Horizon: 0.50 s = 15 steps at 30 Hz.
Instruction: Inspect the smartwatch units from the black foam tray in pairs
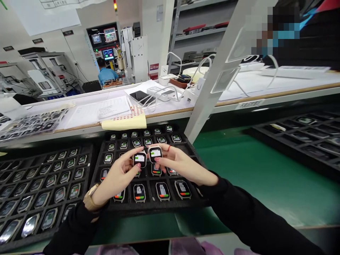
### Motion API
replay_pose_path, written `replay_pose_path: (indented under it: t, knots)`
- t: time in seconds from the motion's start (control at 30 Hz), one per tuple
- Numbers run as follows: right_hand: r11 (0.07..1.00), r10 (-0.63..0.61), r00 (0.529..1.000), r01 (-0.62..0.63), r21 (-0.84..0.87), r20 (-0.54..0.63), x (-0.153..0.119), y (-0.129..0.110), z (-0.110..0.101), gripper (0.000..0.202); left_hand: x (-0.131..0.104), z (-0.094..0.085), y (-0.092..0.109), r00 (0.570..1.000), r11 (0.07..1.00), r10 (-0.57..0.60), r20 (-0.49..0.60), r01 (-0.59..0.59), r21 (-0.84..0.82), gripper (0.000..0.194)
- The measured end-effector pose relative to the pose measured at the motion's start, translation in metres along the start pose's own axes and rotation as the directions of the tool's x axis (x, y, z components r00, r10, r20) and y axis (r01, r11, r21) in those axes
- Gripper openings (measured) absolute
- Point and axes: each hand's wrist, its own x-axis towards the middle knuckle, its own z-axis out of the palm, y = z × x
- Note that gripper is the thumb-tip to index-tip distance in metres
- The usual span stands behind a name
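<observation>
My left hand [120, 173] is closed on a square smartwatch [139, 159] without a strap, its screen lit with white and green. Close beside it, my right hand [175, 161] grips a second lit smartwatch [155, 153] between thumb and fingers. Both are held just above a black foam tray [151, 208] whose compartments hold more watches. Under my hands, several of these are partly hidden. A front-row watch [162, 190] shows white text with an orange and green bar at the bottom of its screen.
Another black tray [87, 177] full of watches lies on the left, and a third tray [292, 141] on the right. Between them runs a green mat [239, 170]. A shelf above carries papers [114, 107], a phone [142, 97] and cables. A slanted grey post [209, 85] rises behind the middle tray.
</observation>
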Motion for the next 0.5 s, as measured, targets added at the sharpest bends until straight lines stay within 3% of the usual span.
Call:
replay_pose_path:
  t: [0.23,0.5]
  knots:
    - [0.998,0.047,0.996,-0.049,-0.025,-0.076,0.0022,-0.0009,0.0016,0.047,0.0007,0.0009,0.0044,1.0,1.0,-0.014,-0.024,0.013,-0.024,0.044]
    - [0.999,0.052,0.998,-0.053,-0.008,-0.027,-0.0018,-0.002,-0.0023,0.051,-0.0004,-0.0006,-0.0006,1.0,0.999,-0.023,0.001,0.023,-0.026,0.048]
